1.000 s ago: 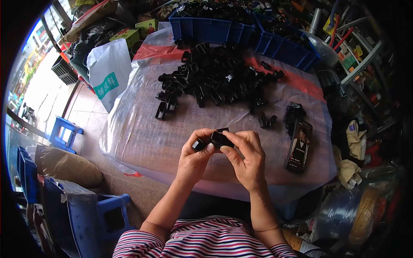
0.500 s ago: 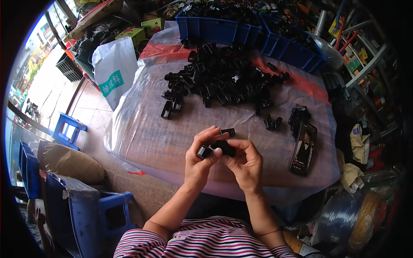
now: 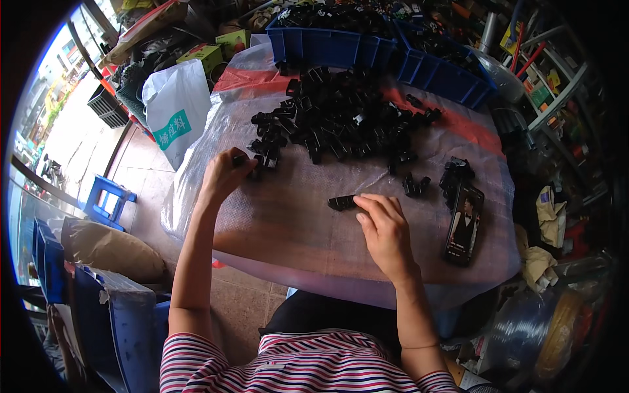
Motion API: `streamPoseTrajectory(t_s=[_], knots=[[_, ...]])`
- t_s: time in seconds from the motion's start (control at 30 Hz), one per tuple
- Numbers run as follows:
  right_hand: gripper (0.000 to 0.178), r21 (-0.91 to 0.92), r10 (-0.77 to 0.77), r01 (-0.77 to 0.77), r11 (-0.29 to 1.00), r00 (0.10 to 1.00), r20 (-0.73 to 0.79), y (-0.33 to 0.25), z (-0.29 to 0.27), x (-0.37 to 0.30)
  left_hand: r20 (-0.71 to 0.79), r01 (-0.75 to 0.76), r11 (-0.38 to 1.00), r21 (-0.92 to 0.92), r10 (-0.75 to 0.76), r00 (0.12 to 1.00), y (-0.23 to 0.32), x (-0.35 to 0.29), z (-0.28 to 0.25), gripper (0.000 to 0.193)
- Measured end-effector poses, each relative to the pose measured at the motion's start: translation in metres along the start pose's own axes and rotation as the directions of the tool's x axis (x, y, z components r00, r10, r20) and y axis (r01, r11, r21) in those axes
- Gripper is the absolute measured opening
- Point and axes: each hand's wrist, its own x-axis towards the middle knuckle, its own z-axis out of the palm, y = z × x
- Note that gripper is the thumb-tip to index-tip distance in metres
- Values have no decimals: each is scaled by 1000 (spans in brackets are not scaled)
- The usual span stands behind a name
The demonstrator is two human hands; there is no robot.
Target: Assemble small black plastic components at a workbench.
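Observation:
At the left edge of the pile, my left hand [image 3: 221,175] is closed with a small black plastic part [image 3: 240,159] at its fingertips, partly covered by the fingers. Other black parts of the pile [image 3: 341,118] lie right beside that hand. My right hand [image 3: 388,236] is over the middle of the table, its fingers stretched forward and the thumb apart from them. The index fingertip meets the right end of a single ridged black plastic part [image 3: 341,203] lying on the sheet. The thumb is not on that part.
A translucent sheet [image 3: 288,242] covers the table. Two blue bins [image 3: 331,49] of black parts stand at the back. On the right lie a phone [image 3: 464,226] and a small cluster of black parts [image 3: 457,171]. A white sack [image 3: 175,108] leans at the left, near a blue stool [image 3: 108,200].
My hands were together near the front, handling black parts. Now they are apart: the left has moved forward and left to the pile, the right slightly right, beside the single part.

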Motion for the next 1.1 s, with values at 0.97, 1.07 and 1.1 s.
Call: streamPoseTrajectory(t_s=[0.97,1.07,1.1], knots=[[23,-232,274,-293,928,955,-111,75,-28,5,233,-745,634,209,708,667,75,-118,36,35],[26,-202,213,-230,952,971,-105,69,-30,-2,287,-743,649,164,689,665,75,-115,34,34],[27,-247,121,-149,958,985,-125,66,-31,-4,287,-744,648,163,690,665,75,-114,35,34]])
